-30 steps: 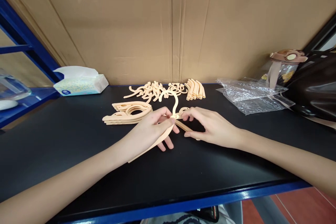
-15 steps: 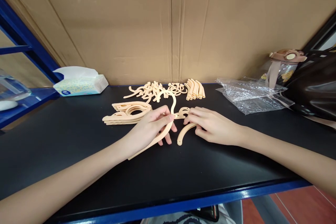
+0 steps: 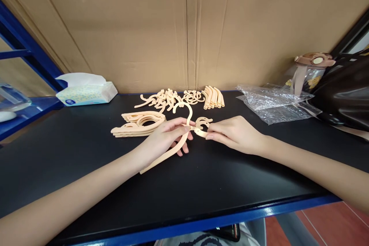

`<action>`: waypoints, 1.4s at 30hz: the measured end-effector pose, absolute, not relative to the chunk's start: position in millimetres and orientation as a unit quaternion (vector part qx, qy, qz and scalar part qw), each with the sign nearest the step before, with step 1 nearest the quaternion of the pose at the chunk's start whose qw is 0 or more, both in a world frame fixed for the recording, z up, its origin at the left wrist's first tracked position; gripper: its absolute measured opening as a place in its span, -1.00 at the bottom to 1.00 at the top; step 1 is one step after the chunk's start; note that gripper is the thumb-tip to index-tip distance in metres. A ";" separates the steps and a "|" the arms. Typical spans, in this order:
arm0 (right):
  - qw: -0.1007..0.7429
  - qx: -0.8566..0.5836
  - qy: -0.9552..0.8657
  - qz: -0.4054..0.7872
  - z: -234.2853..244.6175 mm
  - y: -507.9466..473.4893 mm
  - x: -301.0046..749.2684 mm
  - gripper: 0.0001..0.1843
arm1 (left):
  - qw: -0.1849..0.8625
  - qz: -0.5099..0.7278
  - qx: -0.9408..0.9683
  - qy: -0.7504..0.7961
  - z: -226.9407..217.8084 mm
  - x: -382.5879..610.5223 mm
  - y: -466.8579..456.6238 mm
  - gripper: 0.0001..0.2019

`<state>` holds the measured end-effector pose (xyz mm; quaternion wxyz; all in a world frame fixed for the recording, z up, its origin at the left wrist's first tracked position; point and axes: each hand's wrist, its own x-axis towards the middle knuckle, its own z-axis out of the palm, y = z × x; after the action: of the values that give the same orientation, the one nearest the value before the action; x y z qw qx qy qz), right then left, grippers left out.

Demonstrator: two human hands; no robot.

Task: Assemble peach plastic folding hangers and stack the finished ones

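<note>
Right grip [image 3: 235,134] narrow around curved piece [image 3: 201,133]

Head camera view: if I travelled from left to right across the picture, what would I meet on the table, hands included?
Tissue pack → stack of flat beige pieces → left hand → curved piece pinched by the right hand → right hand → drink bottle. I've left out things whose place overlaps.
</note>
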<state>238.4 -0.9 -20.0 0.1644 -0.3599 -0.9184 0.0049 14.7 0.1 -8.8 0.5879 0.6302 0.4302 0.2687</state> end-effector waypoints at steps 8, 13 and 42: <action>0.168 -0.358 -0.917 -0.057 -24.9 0.4 239.0 -0.54 | 0.635 0.250 0.616 0.392 -9.8 13.5 -1.6 -0.69; 0.185 -0.348 -0.915 -0.086 -25.0 -3.5 237.9 -0.56 | 0.643 0.223 0.613 0.401 -8.3 12.5 -0.4 -0.69; 0.183 -0.376 -0.906 -0.063 -30.4 -6.9 234.4 -0.41 | 0.623 0.199 0.644 0.397 -10.3 14.3 -2.8 -0.74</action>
<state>234.4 -6.9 -30.4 0.1828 -0.3764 -0.9061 -0.0625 14.3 -2.8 -10.3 0.6231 0.6437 0.3973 0.1990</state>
